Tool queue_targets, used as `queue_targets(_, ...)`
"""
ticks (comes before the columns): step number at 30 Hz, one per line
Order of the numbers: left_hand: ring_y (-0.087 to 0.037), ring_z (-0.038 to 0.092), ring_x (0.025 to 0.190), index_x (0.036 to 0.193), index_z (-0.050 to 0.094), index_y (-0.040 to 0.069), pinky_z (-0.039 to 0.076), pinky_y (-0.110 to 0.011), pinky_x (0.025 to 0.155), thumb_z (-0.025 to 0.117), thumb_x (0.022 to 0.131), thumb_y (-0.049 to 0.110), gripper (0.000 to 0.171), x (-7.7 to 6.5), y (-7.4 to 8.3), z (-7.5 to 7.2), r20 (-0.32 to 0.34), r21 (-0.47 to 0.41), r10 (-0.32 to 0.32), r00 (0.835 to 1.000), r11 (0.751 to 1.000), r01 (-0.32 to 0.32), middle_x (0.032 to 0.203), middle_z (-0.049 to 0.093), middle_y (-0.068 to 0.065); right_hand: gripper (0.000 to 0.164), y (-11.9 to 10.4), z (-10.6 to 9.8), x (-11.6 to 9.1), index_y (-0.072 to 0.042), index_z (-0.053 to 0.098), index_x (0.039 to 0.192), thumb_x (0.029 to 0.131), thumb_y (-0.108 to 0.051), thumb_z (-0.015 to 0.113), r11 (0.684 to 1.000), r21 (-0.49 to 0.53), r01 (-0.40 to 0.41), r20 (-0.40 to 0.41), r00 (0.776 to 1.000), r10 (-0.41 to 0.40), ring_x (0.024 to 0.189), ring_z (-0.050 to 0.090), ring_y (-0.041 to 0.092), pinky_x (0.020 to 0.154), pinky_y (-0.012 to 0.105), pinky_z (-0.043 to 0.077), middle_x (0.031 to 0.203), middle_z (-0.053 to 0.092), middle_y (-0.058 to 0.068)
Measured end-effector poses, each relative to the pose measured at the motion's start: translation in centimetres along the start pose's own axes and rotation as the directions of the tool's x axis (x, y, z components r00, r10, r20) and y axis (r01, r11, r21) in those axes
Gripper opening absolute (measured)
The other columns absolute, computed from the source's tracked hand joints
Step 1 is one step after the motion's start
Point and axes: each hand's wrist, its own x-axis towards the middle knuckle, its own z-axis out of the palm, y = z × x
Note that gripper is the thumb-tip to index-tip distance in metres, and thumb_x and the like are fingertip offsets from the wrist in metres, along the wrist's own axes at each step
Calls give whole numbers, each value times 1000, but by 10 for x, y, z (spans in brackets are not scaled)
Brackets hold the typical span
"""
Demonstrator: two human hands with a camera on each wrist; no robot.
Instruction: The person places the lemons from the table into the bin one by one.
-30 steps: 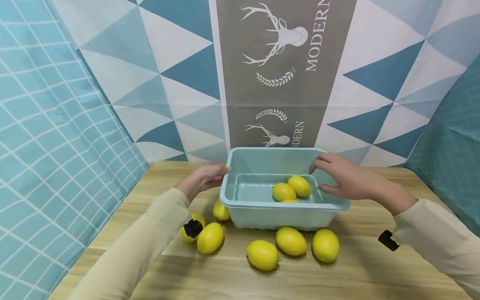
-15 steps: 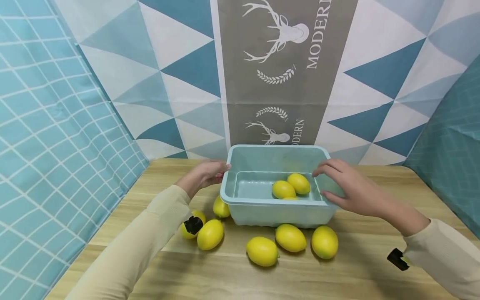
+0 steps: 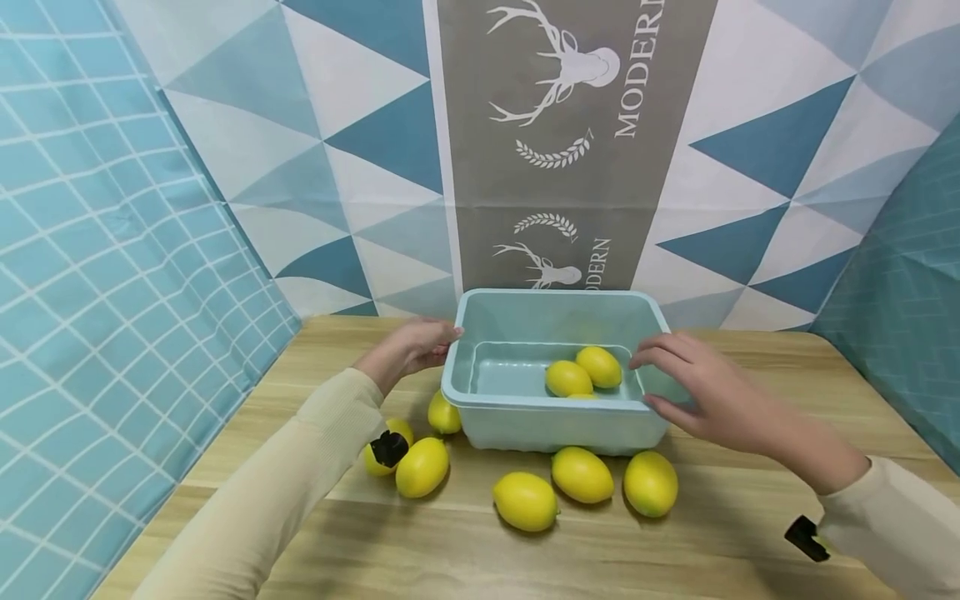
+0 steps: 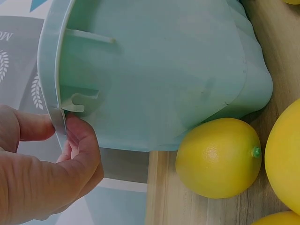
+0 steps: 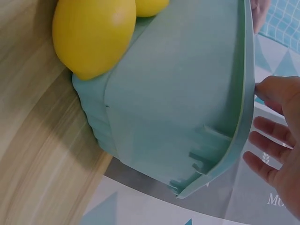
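A light blue-green plastic bin (image 3: 555, 425) stands on the wooden table, with three yellow lemons showing inside, among them a lemon (image 3: 599, 367); the front one is mostly hidden by the front wall. My left hand (image 3: 416, 343) pinches the bin's left rim, and in the left wrist view the thumb and fingers (image 4: 82, 140) close on that rim from both sides. Over the bin's right end hovers my right hand (image 3: 705, 392), fingers loosely bent and holding nothing. Its thumb tip is right at the rim in the right wrist view.
Several lemons lie on the table (image 3: 420, 550) outside the bin: one lemon (image 3: 525, 502) in front, another lemon (image 3: 650, 484) by the right front corner, and a lemon (image 4: 218, 157) against the left end. A patterned backdrop (image 3: 360, 167) rises behind the bin.
My right hand has drawn back to the right and slightly toward me, from over the lemons to the bin's right rim. My left hand keeps its hold on the left rim.
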Motion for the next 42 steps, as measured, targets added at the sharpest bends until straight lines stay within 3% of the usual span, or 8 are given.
queue_targets(3, -7, 51, 76, 137, 45, -4, 50, -13, 65, 50, 100, 17, 43, 1, -1, 0, -5, -2, -8, 1000, 1000, 8, 102, 53, -5, 29, -3, 3, -3, -15, 63, 109, 88, -34, 68, 999, -4, 33, -36, 999, -34, 102, 54, 11, 85, 29, 48, 112, 60, -4)
queue_targets(7, -9, 53, 81, 136, 46, -4, 50, -14, 66, 50, 99, 17, 42, 1, -2, 0, -7, -7, -18, 1000, 1000, 18, 105, 53, -6, 50, -8, 6, -8, -14, 64, 108, 98, -52, 34, 999, -16, 50, -90, 995, -52, 100, 55, 12, 85, 26, 46, 110, 61, -3)
queue_targets(17, -8, 50, 80, 138, 46, -1, 49, -13, 66, 50, 100, 18, 43, -2, 0, -1, -10, 16, -14, 1000, 1000, 14, 109, 53, -7, 44, -20, 6, -21, -14, 66, 108, 100, -46, 37, 991, -20, 130, -136, 982, -131, 99, 54, 16, 88, 26, 42, 110, 62, 2)
queue_targets(25, -7, 51, 78, 140, 43, 0, 49, -12, 65, 49, 100, 18, 44, -1, 2, 0, 15, 11, -5, 1000, 1000, 5, 104, 52, -5, 39, -31, 9, -37, -20, 63, 116, 101, -41, 33, 947, -66, 313, -4, 949, -314, 103, 58, 13, 85, 29, 51, 118, 61, -1)
queue_targets(28, -6, 51, 76, 140, 44, -1, 48, -12, 64, 49, 101, 19, 44, 0, 2, -1, 15, 13, -2, 1000, 1000, 2, 103, 52, -5, 37, -33, 13, -41, -19, 61, 120, 100, -38, 37, 940, -17, 341, 17, 940, -341, 107, 56, 14, 94, 23, 47, 122, 59, 0)
queue_targets(30, -6, 50, 76, 140, 44, -1, 48, -12, 65, 49, 101, 19, 44, 0, 1, -2, 16, 14, -4, 1000, 1000, 4, 103, 52, -5, 31, -33, 16, -44, -19, 59, 123, 96, -34, 55, 939, 24, 343, 36, 938, -343, 110, 55, 15, 102, 17, 41, 126, 57, 0)
queue_targets(34, -8, 50, 79, 140, 44, -1, 49, -13, 67, 49, 101, 18, 44, 0, 0, -2, 16, 7, -11, 1000, 1000, 11, 107, 53, -6, 63, -32, 19, -50, -21, 54, 128, 72, -22, 82, 943, 86, 322, 96, 939, -330, 114, 52, 15, 108, 12, 32, 130, 54, 0)
queue_targets(42, -9, 50, 83, 141, 43, -1, 49, -15, 71, 48, 101, 19, 44, 1, 1, -1, 22, 12, -9, 1000, 1000, 9, 109, 52, -6, 74, -27, 26, -57, -22, 53, 126, 61, -18, 86, 952, 83, 296, 156, 939, -306, 115, 50, 12, 107, 12, 29, 130, 52, -3)
